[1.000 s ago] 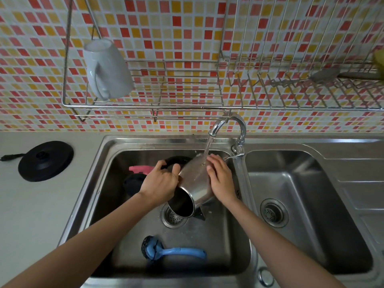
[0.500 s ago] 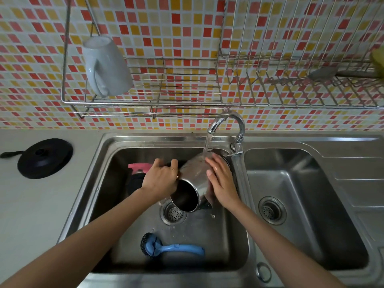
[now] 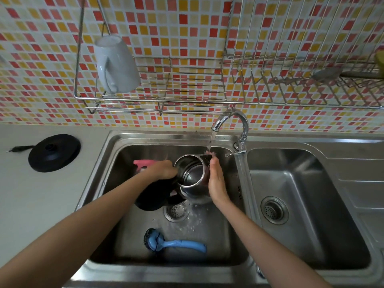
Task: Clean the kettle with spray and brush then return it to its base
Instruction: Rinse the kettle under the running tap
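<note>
The kettle (image 3: 193,175) hung in the middle of the frame over the left sink basin (image 3: 124,140). It was tilted, its open mouth faced up toward the camera, and its black lid (image 3: 153,196) hung open at the lower left. Water from the tap (image 3: 230,119) struck its far rim.

The left hand (image 3: 164,169) was curled round the kettle's left side, where the handle seemed to be; blur hid the exact hold. The right hand (image 3: 216,179) lay flat on the right wall, fingers straight and together, pressing rather than gripping.

The likeliest trouble was a slip. The steel was wet and only one hand truly held it, so a twist could drop the kettle onto the drain (image 3: 176,210) or onto the blue brush (image 3: 174,244) lower in the basin. The hanging lid might also knock the pink spray bottle (image 3: 143,163) just behind the left hand.

Water reaching the kettle's underside was the graver risk. The black base (image 3: 54,152) sat on the counter at the left of the frame, and a wet kettle set on it could foul the contacts.
</note>
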